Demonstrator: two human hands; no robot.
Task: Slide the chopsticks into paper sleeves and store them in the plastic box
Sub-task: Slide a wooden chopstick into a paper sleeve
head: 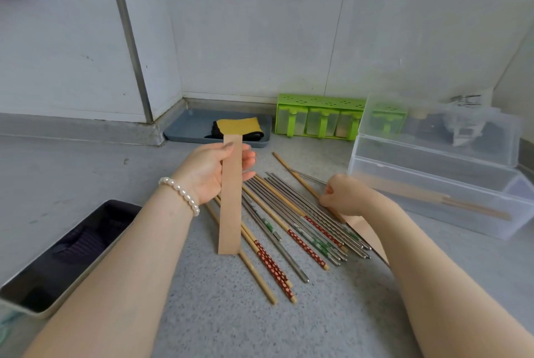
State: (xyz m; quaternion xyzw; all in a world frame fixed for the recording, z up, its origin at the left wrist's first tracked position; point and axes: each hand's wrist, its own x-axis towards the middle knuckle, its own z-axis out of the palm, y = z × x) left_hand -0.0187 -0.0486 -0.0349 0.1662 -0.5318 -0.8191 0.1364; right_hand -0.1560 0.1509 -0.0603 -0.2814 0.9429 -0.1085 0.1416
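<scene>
Holding a brown paper sleeve (230, 194) upright in the left hand (208, 174), thumb and fingers pinching its upper part. Reaching the right hand (345, 195), fingers curled, onto the loose chopsticks (291, 221) lying on the counter (318, 314); grasp cannot be told. Clear plastic box (439, 184) standing open at right.

Chopsticks (291, 221) lie fanned mid-worktop (86, 172). Plastic box (439, 184) stands at the right edge, lid open, apparently with sleeved chopsticks (427, 197) inside. Spice rack (318, 119) sits against the back wall, left of the box; a tray (187, 126) lies in the back corner. A pan (57, 256) sits at front left.
</scene>
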